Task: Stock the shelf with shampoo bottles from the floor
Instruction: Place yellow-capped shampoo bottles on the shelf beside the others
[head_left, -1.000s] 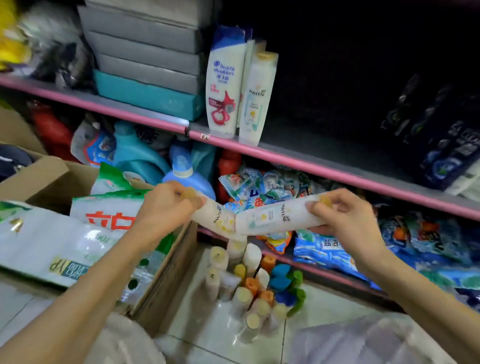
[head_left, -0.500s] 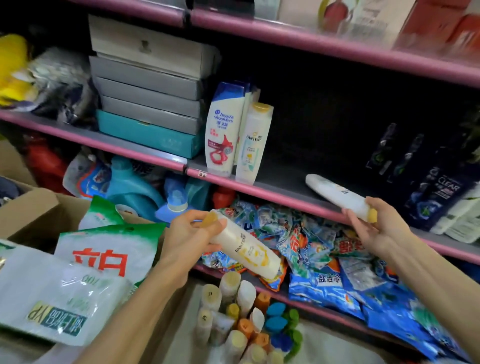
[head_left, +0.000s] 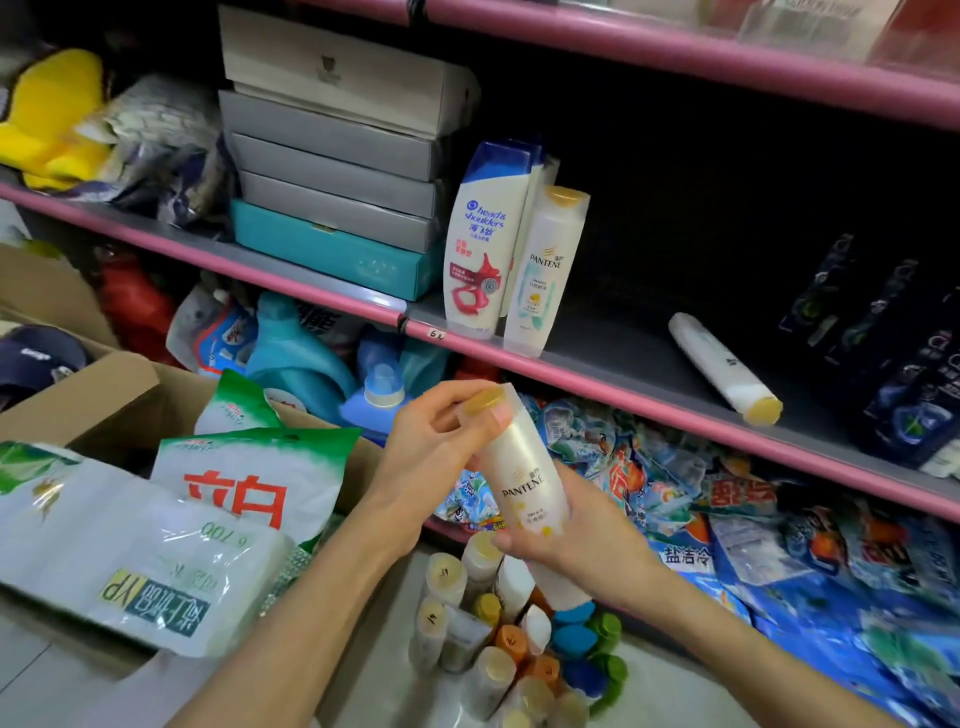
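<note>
A white Pantene bottle (head_left: 527, 475) with a gold cap is held between both hands in front of the lower shelf. My left hand (head_left: 431, 452) grips its cap end, and my right hand (head_left: 576, 540) cups its base. On the pink-edged shelf (head_left: 597, 387) another white Pantene bottle (head_left: 719, 366) lies on its side, cap toward me. Further left a Head & Shoulders bottle (head_left: 480, 244) and a Pantene bottle (head_left: 545, 270) stand upright. Several bottles (head_left: 498, 623) with gold, orange, blue and green caps stand clustered on the floor below my hands.
Stacked grey and teal boxes (head_left: 337, 171) fill the shelf's left part. Dark shampoo bottles (head_left: 893, 358) stand at its right. Blue detergent bags (head_left: 727, 509) crowd the lower shelf. A cardboard box (head_left: 109, 400) with green-white bags (head_left: 249, 478) sits at left.
My right hand has left its bottle lying on the shelf and come back down to the base of the bottle in my left hand, which has tipped more upright.
</note>
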